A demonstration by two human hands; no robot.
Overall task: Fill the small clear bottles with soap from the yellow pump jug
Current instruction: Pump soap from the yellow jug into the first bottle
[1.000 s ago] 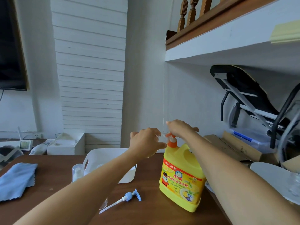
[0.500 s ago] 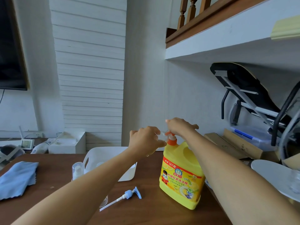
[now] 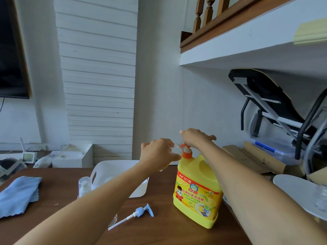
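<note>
Left hand (image 3: 157, 154) with fingers curled round small clear bottle (image 3: 174, 149), right hand (image 3: 194, 138) at its 3 o'clock, fingers flat on orange pump (image 3: 186, 153) of yellow jug (image 3: 196, 191)

We see the yellow pump jug (image 3: 196, 191) standing upright on the tabletop (image 3: 159, 232). It is squat and squarish, with a moulded handle and a red-banded label showing a cartoon figure and lemon slices. An orange pump (image 3: 186, 152) sits in its neck, spout pointing toward nine o'clock, under the right hand (image 3: 194, 138). At that spout we make out a small clear bottle (image 3: 174, 149), mostly hidden in the left hand (image 3: 157, 154) gripping it; we cannot read its fill. A second clear bottle (image 3: 84, 185), with a clear cover over a white top, stands upright well apart at the jug's nine o'clock.
</note>
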